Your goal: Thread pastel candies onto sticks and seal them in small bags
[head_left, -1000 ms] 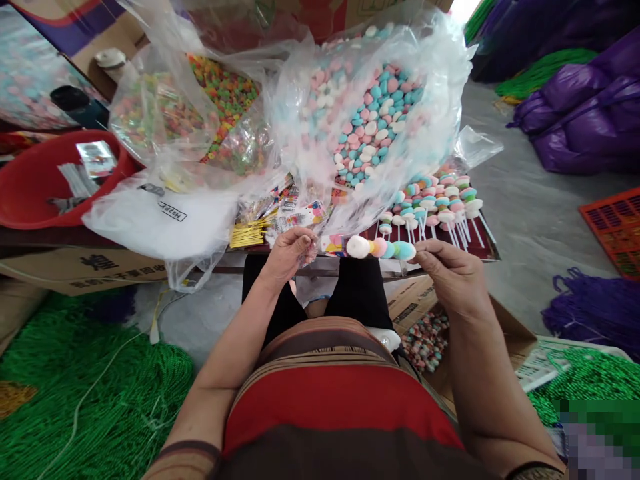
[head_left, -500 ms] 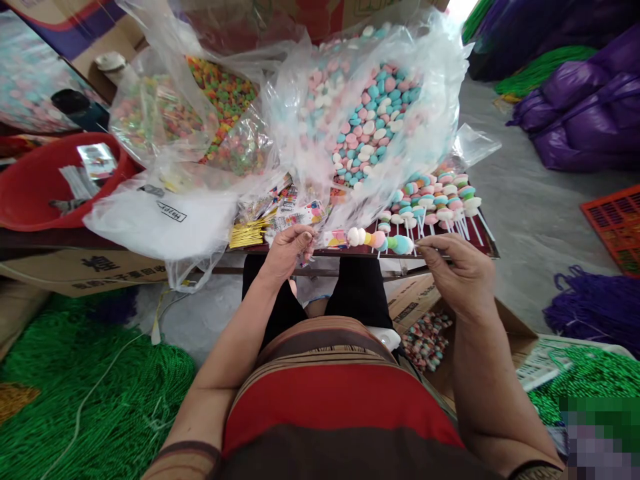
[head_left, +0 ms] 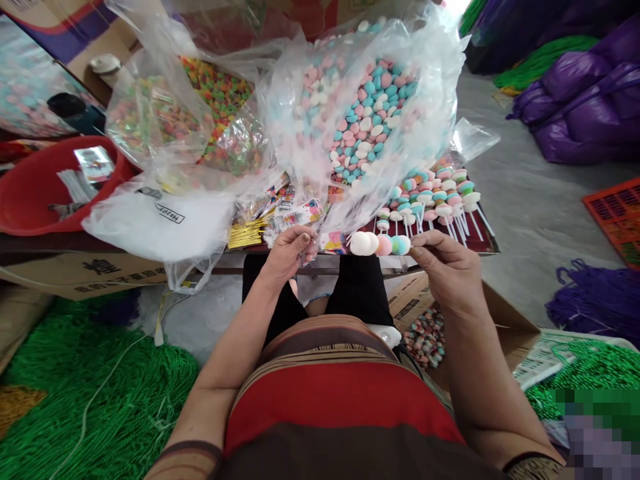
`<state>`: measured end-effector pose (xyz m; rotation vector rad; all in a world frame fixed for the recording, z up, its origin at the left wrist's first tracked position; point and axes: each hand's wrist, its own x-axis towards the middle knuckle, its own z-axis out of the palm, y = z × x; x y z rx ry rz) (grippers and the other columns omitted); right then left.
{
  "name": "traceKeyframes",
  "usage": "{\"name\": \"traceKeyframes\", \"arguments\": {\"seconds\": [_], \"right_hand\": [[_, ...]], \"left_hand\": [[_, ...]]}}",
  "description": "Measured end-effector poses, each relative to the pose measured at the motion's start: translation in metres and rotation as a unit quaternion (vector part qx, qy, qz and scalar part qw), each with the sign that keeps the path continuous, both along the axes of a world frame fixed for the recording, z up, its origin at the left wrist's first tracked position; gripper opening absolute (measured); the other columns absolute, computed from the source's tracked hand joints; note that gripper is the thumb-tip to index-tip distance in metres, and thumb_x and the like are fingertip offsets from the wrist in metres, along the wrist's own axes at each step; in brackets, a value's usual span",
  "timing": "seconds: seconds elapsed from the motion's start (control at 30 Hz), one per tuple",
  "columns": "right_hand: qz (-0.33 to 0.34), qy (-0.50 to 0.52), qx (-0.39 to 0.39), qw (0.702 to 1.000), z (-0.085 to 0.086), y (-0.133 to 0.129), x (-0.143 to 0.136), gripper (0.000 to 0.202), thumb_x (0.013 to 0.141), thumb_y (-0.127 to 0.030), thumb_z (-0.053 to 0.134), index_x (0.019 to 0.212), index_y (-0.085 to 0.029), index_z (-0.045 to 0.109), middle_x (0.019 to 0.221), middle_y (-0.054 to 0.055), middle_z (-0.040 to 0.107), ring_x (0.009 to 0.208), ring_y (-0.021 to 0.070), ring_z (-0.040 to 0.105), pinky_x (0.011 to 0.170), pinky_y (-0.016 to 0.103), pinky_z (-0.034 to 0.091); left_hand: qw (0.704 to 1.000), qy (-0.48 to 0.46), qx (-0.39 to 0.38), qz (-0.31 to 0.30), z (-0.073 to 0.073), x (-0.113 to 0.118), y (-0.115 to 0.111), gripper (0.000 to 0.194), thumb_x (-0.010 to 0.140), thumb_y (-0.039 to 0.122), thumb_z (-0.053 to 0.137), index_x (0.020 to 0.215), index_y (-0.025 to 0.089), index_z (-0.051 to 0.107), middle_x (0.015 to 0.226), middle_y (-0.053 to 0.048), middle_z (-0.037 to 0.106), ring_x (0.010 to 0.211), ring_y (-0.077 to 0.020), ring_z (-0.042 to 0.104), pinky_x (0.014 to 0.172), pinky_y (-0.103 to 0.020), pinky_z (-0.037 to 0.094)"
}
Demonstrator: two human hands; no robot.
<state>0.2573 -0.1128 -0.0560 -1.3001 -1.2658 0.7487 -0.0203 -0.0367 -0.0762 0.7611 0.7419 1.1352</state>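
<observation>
Near the table's front edge, my right hand [head_left: 447, 267] pinches the right end of a marshmallow skewer [head_left: 383, 244]. Its soft white, pink, green and blue pieces point left, roughly level. Opposite it, my left hand [head_left: 293, 250] is closed on a small clear plastic bag [head_left: 307, 253], mostly hidden by the fingers. A printed wrapper [head_left: 333, 241] shows between the hand and the skewer's white end; whether it belongs to the held bag I cannot tell. Finished-looking marshmallow skewers [head_left: 435, 197] lie in a pile behind my right hand, white sticks towards me.
A big clear bag of pastel marshmallows [head_left: 370, 120] and a bag of colourful gummies [head_left: 220, 100] stand behind. Yellow twist ties [head_left: 246, 235] and printed wrappers [head_left: 295, 215] lie left. A red basin [head_left: 30, 200] is farther left; an open cardboard box [head_left: 505, 327] sits below right.
My right hand has shifted slightly left with the skewer, whose white end now tilts more towards me. My left hand stays closed in about the same place.
</observation>
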Motion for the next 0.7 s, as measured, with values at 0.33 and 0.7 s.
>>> {"name": "traceKeyframes", "arguments": {"seconds": [0.33,0.7], "right_hand": [[-0.001,-0.110,0.002,0.994,0.001,0.003,0.005,0.006,0.088,-0.029,0.072,0.087,-0.024,0.072,0.085,0.002,0.072,0.079,0.0175,0.067,0.076,0.033,0.056],[-0.031,-0.266,0.105,0.958,0.017,0.004,0.013,0.008,0.091,-0.023,0.068,0.085,-0.025,0.072,0.086,0.003,0.074,0.079,0.0181,0.069,0.069,0.031,0.055]], "left_hand": [[1.000,-0.001,0.000,-0.010,-0.001,0.001,0.000,0.048,0.050,0.051,0.098,0.067,0.015,0.071,0.056,0.005,0.062,0.042,-0.0048,0.054,0.039,-0.016,0.046],[0.995,0.080,0.064,-0.011,-0.006,-0.006,0.003,0.042,0.062,0.053,0.093,0.075,0.016,0.078,0.053,0.004,0.061,0.043,-0.0049,0.054,0.043,-0.016,0.042]]}}
